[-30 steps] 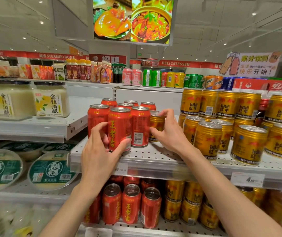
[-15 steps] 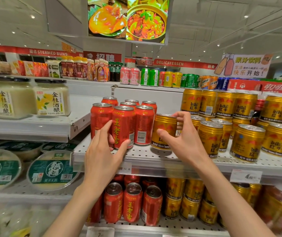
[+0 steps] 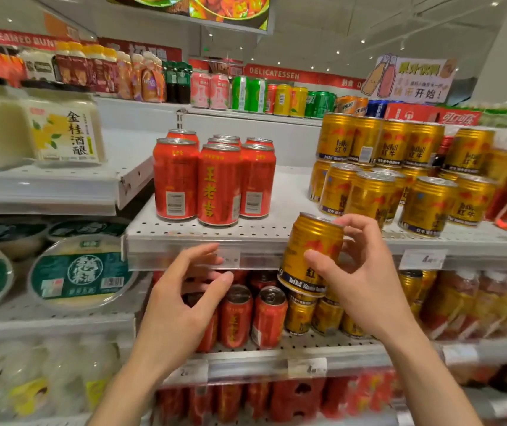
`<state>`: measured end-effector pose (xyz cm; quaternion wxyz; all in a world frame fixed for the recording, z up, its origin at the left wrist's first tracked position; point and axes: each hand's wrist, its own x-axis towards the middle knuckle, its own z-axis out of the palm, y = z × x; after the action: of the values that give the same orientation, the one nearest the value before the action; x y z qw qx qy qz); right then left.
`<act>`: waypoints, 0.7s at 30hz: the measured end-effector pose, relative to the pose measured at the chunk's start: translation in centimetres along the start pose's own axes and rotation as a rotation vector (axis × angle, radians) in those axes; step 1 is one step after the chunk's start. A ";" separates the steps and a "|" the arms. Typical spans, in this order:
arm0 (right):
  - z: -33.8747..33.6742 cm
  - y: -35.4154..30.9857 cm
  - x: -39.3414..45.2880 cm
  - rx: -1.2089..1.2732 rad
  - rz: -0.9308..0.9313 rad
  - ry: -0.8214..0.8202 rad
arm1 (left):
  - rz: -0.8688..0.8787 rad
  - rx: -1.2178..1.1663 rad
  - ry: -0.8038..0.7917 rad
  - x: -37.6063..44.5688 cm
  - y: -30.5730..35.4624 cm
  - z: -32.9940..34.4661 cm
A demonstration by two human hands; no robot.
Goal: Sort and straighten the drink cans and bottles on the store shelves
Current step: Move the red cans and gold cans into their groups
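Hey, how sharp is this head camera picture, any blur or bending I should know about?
Head view: the red cans and the gold can in the right hand read sharp; the bottom shelf and the far left and right edges smear; wide-angle distortion bows the shelf edge; lighting is even, with small glints on can tops.

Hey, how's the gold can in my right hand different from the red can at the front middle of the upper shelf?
The gold can is held in the air by the right hand and tilts; the red can stands upright on the shelf. The gold can is shorter and ribbed near its top; the red can is taller and smooth-sided. The gold can shows Latin lettering near its base; the red can shows yellow Chinese characters. Both have silver tops.
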<state>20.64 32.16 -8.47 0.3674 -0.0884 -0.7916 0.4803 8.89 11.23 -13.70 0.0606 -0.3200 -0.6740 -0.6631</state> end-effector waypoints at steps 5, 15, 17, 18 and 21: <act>-0.4 3.9 -3.3 0.028 0.082 0.023 | -0.101 -0.031 0.024 -2.2 -1.8 1.2; -8.3 8.3 -3.6 0.098 0.109 0.016 | -0.133 0.053 0.096 -4.1 -0.5 9.7; -10.9 9.2 -2.8 0.098 0.096 -0.013 | -0.121 0.048 0.127 -4.2 0.4 12.7; -12.3 9.7 -2.4 0.091 0.088 -0.032 | -0.114 0.045 0.141 -4.2 0.9 14.4; -16.3 10.7 -1.4 0.088 0.073 -0.082 | -0.092 0.048 0.148 -3.9 2.3 19.0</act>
<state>30.21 48.43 -13.59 0.3206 -0.0811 -0.7802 0.5309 19.67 27.34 -15.88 0.0872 -0.2374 -0.6974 -0.6705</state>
